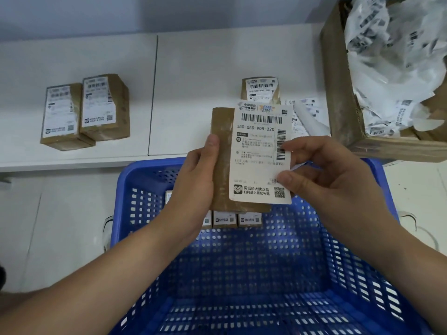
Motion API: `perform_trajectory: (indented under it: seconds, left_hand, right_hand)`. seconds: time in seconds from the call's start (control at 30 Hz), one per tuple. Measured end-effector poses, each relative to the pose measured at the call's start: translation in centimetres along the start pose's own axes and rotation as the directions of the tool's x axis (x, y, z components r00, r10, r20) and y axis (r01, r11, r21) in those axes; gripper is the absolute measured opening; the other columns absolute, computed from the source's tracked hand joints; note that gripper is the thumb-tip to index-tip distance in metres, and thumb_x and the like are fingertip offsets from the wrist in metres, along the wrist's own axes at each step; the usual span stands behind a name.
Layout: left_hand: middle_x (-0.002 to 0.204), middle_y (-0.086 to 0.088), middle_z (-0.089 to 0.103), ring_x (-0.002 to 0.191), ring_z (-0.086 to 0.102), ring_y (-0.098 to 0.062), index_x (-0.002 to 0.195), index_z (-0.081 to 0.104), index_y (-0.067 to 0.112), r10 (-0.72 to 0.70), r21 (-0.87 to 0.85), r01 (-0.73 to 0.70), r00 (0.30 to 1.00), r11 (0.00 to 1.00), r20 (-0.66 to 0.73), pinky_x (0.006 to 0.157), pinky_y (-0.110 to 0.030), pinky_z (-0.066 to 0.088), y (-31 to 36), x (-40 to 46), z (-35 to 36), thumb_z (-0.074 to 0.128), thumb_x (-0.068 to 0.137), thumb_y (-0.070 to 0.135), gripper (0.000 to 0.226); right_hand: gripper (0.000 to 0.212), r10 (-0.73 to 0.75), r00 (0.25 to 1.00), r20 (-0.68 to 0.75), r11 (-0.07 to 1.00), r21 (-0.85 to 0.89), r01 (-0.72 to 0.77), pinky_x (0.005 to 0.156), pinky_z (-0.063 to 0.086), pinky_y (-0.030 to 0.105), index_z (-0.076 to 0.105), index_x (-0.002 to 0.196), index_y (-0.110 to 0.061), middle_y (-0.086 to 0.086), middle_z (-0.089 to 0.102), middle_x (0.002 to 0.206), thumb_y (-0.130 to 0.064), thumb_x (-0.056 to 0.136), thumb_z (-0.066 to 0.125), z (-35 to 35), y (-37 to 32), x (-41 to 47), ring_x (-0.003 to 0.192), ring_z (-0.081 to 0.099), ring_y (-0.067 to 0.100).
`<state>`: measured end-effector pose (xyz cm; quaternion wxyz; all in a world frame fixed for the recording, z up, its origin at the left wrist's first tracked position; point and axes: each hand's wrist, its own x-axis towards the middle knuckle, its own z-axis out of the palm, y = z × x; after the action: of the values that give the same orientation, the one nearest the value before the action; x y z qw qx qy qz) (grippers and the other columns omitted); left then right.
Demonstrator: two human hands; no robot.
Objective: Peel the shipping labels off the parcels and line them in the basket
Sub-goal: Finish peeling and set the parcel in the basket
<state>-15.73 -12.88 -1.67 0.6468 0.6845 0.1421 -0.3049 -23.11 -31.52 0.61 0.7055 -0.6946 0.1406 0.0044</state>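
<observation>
Blue basket (358,274) nearest, set under both hands to catch finished parcels. Above its far rim, brown parcel (221,165) gripped upright by left hand (196,180) as anchor. Shipping label (260,153) pinched at right edge by right hand (321,175), probably for peeling.

A white shelf (96,68) runs along a pale blue-grey wall (145,13); below the shelf lies a pale tiled floor (60,226), evenly lit.
</observation>
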Motion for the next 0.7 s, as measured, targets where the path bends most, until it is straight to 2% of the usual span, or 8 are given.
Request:
perform_trajectory:
  seconds: [0.07,0.2,0.4,0.53,0.7]
  left_hand:
    - [0.117,0.005,0.077,0.107,0.075,-0.015,0.138,0.059,0.03,-0.006,-0.005,0.006,1.0,1.0,-0.001,0.099,-0.043,0.057,-0.2,0.0,-0.1,0.037,0.098,0.069,0.059]
    - [0.118,0.006,0.077,0.109,0.074,-0.016,0.138,0.059,0.031,-0.003,-0.001,0.003,1.0,1.0,-0.009,0.101,-0.044,0.057,-0.3,-0.2,-0.1,0.037,0.098,0.068,0.059]
    - [0.11,0.006,0.079,0.101,0.076,-0.013,0.135,0.056,0.024,0.012,-0.028,-0.012,1.0,1.0,-0.001,0.09,-0.038,0.062,0.0,-0.4,0.2,0.045,0.093,0.065,0.06]
    - [0.11,0.004,0.079,0.099,0.077,-0.016,0.135,0.056,0.022,0.019,-0.032,-0.019,1.0,0.999,-0.007,0.089,-0.041,0.063,0.3,-0.5,0.0,0.049,0.083,0.068,0.07]
    - [0.111,0.004,0.079,0.101,0.077,-0.017,0.135,0.056,0.022,0.017,-0.032,-0.017,1.0,0.999,0.006,0.09,-0.044,0.062,0.3,-0.5,0.1,0.051,0.083,0.066,0.068]
  right_hand:
    - [0.034,0.006,1.0,0.016,1.0,-0.017,-0.005,0.081,0.063,0.044,0.065,0.111,-0.021,0.007,0.068,0.099,-0.014,0.079,0.072,0.1,0.2,0.0,0.085,0.07,0.038]
    - [0.033,0.007,1.0,0.02,0.999,-0.04,-0.006,0.08,0.062,0.048,0.065,0.11,-0.025,0.009,0.068,0.101,-0.017,0.079,0.072,0.3,0.6,0.1,0.085,0.07,0.038]
    - [0.032,0.017,0.999,0.027,0.997,-0.073,-0.015,0.08,0.062,0.05,0.065,0.112,-0.025,0.007,0.067,0.101,-0.006,0.087,0.071,0.5,1.3,0.7,0.088,0.071,0.036]
    - [0.032,0.013,1.0,0.024,0.997,-0.073,-0.011,0.083,0.061,0.051,0.065,0.112,-0.023,0.003,0.069,0.099,-0.002,0.088,0.071,0.4,1.4,0.8,0.088,0.071,0.036]
    - [0.033,-0.001,0.999,0.032,0.997,-0.071,0.003,0.083,0.06,0.053,0.066,0.112,-0.025,0.008,0.067,0.1,-0.002,0.088,0.071,0.3,1.5,1.0,0.089,0.07,0.038]
